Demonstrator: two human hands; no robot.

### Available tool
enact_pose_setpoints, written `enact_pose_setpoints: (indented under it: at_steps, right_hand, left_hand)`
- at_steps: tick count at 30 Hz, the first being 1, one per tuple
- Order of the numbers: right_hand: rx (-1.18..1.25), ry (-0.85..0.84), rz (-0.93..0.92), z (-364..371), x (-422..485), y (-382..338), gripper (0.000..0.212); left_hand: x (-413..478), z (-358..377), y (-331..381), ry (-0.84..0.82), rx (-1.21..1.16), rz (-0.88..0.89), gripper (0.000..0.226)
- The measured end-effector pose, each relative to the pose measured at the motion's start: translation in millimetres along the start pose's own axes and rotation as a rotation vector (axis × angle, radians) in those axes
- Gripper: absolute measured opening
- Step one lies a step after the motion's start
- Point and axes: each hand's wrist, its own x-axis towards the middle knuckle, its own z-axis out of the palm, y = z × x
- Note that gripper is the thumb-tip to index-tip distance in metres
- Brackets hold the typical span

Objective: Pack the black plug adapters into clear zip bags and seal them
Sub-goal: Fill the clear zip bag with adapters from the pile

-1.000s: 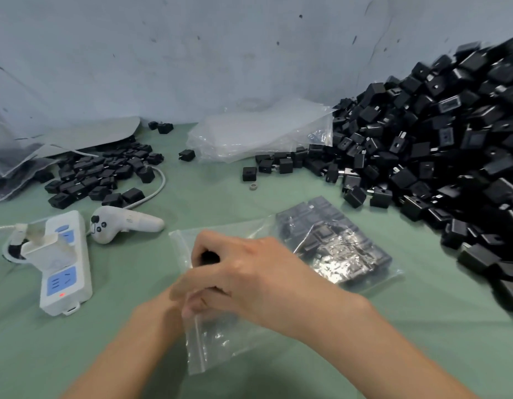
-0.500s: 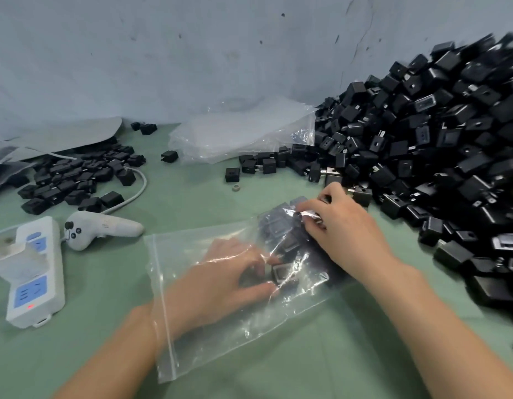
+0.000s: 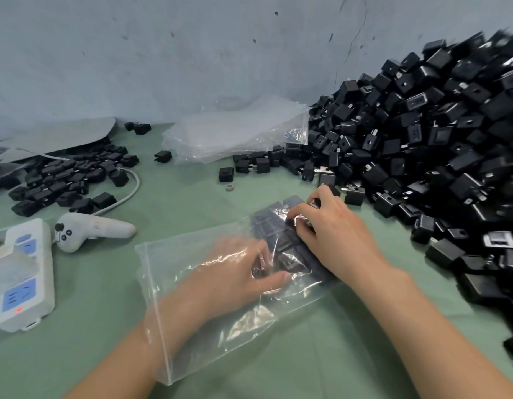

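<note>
Left hand (image 3: 238, 276) now inside zip bag (image 3: 243, 329) — right hand (image 3: 336, 234) grips adapters (image 3: 274, 226).

Clear plastic zip bag (image 3: 169, 272) sat mid-counter (image 3: 307, 358), black plug adapter heap (image 3: 422, 139) on its right, white power strip (image 3: 25, 283) left.

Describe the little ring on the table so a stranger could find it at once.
Start at the big heap of black plug adapters on the right of the green table and follow its low edge left to the lone adapter standing apart. Just nearer the camera than that lies the ring: small, pale and round, where everything beside it is black and boxy.
</note>
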Motion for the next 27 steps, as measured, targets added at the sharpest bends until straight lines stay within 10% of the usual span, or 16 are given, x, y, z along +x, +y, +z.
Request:
enact_pose_setpoints:
  at_steps: [12,21,27]
  right_hand:
    - [0.358,0.144,0.049,-8,8,2,0.053]
    - [1.023,0.023,-0.108,-33,3,-66,0.062]
    - [0.708,-0.066,-0.396,-31,-16,-108,0.077]
  left_hand:
    - [-32,-34,-27,0.142,-0.037,0.155,0.023]
    - [-95,-97,-64,0.722,-0.5,-0.298,0.021]
    - [-86,-71,11,0.455,-0.758,-0.103,0.04]
